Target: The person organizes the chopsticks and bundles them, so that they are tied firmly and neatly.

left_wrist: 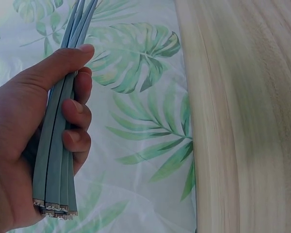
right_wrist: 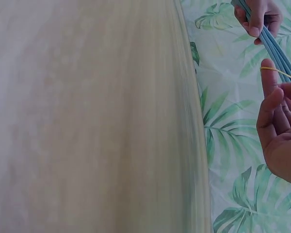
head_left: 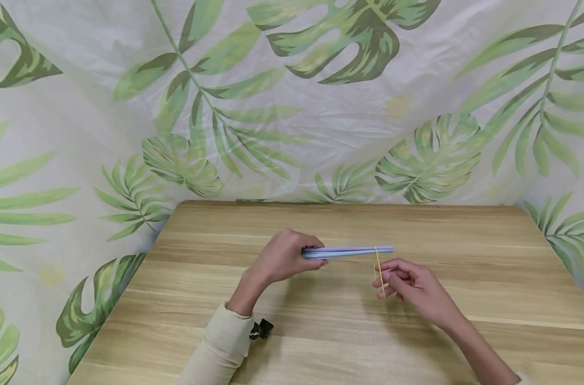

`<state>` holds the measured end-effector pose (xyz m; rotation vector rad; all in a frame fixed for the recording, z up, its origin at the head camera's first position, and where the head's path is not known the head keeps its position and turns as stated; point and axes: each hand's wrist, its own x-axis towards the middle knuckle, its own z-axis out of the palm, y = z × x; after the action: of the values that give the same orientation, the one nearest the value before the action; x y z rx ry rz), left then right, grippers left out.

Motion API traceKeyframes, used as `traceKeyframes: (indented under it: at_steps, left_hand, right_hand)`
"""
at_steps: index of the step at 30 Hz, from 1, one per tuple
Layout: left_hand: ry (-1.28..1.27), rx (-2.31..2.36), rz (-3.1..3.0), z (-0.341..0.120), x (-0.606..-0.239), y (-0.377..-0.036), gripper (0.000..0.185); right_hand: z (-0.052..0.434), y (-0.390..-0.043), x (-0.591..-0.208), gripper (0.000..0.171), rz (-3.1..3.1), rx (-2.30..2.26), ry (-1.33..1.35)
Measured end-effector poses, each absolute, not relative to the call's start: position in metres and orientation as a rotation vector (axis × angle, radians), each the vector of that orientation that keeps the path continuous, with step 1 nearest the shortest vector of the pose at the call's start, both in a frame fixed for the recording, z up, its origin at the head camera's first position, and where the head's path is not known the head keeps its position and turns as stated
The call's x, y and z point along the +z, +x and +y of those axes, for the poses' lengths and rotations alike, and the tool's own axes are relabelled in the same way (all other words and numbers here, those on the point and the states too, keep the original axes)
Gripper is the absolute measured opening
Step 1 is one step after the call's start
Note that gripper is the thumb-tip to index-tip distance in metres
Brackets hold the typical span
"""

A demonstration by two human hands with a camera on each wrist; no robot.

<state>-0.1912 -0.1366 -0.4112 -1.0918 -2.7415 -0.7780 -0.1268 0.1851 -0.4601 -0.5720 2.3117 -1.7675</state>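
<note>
My left hand (head_left: 286,255) grips a bundle of long, thin flat strips (head_left: 349,251), pale blue and lilac, by one end. In the left wrist view the thumb and curled fingers wrap round the strips (left_wrist: 56,131), whose jagged, crimped ends show below the palm. Level over the table, the bundle's far end points right. A thin yellow rubber band (head_left: 380,270) loops over that end and stretches down to my right hand (head_left: 413,286). The right fingers hold the band's lower part; in the right wrist view the band (right_wrist: 276,70) runs over a raised fingertip.
Both hands are above a wood-grain table (head_left: 320,331). A leaf-patterned cloth (head_left: 320,117) hangs behind the table and at its sides. A small black device (head_left: 262,329) sits at the left sleeve cuff (head_left: 229,329).
</note>
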Motion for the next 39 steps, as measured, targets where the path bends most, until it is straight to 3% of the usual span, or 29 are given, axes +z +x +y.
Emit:
traceKeyframes:
  at_steps: [5, 12, 15, 19, 23, 28, 34, 39]
  left_hand:
    - [-1.053, -0.822, -2.742, -0.136, -0.41, -0.19, 0.013]
    - [-0.98, -0.785, -2.799, -0.135, -0.413, -0.19, 0.016]
    - [-0.975, -0.773, -2.821, -0.134, -0.414, -0.191, 0.017]
    - [-0.986, -0.815, -2.843, -0.135, -0.414, -0.192, 0.018]
    - [-0.967, -0.89, -2.874, -0.135, -0.414, -0.192, 0.018]
    - [-0.939, -0.913, -2.891, -0.135, -0.415, -0.192, 0.017]
    - [-0.914, -0.92, -2.853, -0.134, -0.415, -0.191, 0.017]
    - [-0.898, -0.922, -2.777, -0.131, -0.416, -0.189, 0.016]
  right_hand:
    - [0.178, -0.126, -0.46, 0.019, 2.305, -1.787, -0.531]
    - [0.168, -0.122, -0.464, 0.011, 2.382, -1.804, -0.748]
    - [0.167, -0.121, -0.465, 0.023, 2.457, -1.792, -0.897]
    - [0.167, -0.12, -0.464, 0.059, 2.547, -1.738, -1.057]
    - [0.167, -0.116, -0.46, 0.089, 2.619, -1.643, -1.085]
    - [0.162, -0.109, -0.458, 0.114, 2.644, -1.622, -1.016]
    - [0.158, -0.104, -0.459, 0.13, 2.582, -1.762, -0.862]
    - [0.154, -0.1, -0.456, 0.127, 2.36, -1.964, -0.614]
